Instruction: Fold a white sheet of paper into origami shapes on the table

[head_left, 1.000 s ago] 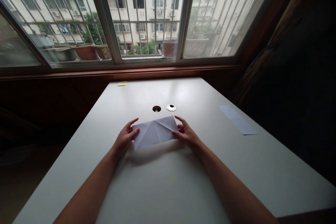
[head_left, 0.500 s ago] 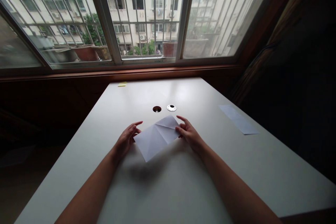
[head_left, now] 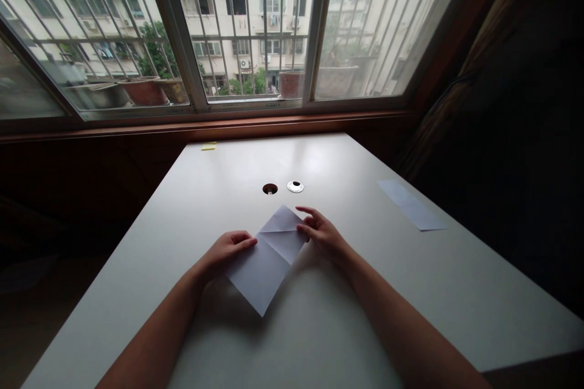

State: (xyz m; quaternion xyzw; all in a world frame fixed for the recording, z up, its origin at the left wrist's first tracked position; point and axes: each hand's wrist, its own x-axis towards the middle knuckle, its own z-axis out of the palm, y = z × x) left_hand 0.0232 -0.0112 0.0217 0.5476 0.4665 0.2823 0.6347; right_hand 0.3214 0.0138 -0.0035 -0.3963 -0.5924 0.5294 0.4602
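Note:
A folded white paper with creases lies on the white table, turned diagonally so one corner points toward me. My left hand grips its left edge with curled fingers. My right hand pinches the paper's right edge near the upper corner, fingers partly extended.
A round hole and a round metal cap sit on the table just beyond the paper. A strip of white paper lies at the right. A small yellow note rests at the far left edge. Barred windows stand behind.
The paper has been rotated from lying across to lying diagonally, its lower corner swinging toward me. Both hands moved with it, the left hand coming nearer.

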